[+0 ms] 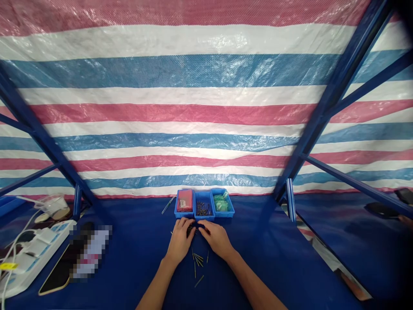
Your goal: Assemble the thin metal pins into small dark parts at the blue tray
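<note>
My left hand (179,242) curls its fingers and thumb around a few dark, thin metal pieces (189,230) that look like drill bits. Close beside it, my right hand (217,239) has its fingers bent inward, thumb close to the forefinger; what lies between them is too small to make out. Several brass-coloured thin bits (198,258) lie loose on the blue tabletop (129,241) below and between my wrists. Just beyond my fingertips is a blue bin (204,216) of dark bits (203,208).
Left of that bin, another holds a red packet (185,200); the right one holds green packets (221,203). A pen (167,205) lies left of the bins. At far left are a power strip (35,258) and a phone (58,269). Blue frame posts (318,125) slant on both sides.
</note>
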A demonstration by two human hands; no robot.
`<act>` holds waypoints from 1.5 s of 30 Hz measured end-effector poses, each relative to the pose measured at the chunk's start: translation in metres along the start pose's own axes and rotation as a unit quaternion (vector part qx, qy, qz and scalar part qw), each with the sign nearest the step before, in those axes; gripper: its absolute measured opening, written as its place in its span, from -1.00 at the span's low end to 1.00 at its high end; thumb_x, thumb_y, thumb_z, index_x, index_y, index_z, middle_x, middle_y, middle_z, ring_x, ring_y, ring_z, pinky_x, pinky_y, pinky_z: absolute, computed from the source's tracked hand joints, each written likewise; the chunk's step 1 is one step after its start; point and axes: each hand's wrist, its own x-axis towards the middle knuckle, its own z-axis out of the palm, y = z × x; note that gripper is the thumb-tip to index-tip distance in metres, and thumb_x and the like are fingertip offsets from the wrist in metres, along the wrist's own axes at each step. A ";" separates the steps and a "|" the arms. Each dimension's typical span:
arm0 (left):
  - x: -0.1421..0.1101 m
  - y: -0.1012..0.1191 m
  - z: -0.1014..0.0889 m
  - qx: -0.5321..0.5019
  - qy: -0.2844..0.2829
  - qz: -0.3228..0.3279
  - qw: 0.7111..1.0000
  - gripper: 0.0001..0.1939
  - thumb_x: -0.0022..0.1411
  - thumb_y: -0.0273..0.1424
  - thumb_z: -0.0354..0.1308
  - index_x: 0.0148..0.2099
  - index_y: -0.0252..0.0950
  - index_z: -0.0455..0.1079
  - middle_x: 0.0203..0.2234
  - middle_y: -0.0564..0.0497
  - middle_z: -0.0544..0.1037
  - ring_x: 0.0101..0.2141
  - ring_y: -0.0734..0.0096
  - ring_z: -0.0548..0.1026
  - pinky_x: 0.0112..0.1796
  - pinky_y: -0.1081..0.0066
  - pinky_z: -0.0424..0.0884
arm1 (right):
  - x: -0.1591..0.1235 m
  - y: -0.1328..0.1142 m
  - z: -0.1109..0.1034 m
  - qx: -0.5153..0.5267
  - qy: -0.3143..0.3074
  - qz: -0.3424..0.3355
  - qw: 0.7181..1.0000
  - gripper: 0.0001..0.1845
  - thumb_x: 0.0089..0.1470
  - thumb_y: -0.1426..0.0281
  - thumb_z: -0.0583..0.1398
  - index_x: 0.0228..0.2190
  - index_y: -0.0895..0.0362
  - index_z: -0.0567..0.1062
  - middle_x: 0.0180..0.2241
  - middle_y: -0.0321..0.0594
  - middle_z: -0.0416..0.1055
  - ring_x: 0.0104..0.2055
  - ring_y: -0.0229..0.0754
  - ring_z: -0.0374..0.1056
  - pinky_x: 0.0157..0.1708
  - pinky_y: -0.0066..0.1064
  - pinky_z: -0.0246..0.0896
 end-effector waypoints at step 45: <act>0.002 0.007 -0.003 0.052 -0.046 -0.003 0.998 -0.81 0.52 -0.30 0.11 -0.05 -0.11 0.56 -0.11 -0.02 0.56 -0.06 0.14 0.47 -0.03 0.16 0.30 | -0.001 -0.004 0.000 -0.123 -0.027 -0.037 0.991 -0.89 0.44 0.44 0.14 -0.21 0.05 0.41 -0.21 -0.31 0.50 -0.19 -0.13 0.42 -0.17 -0.32 0.07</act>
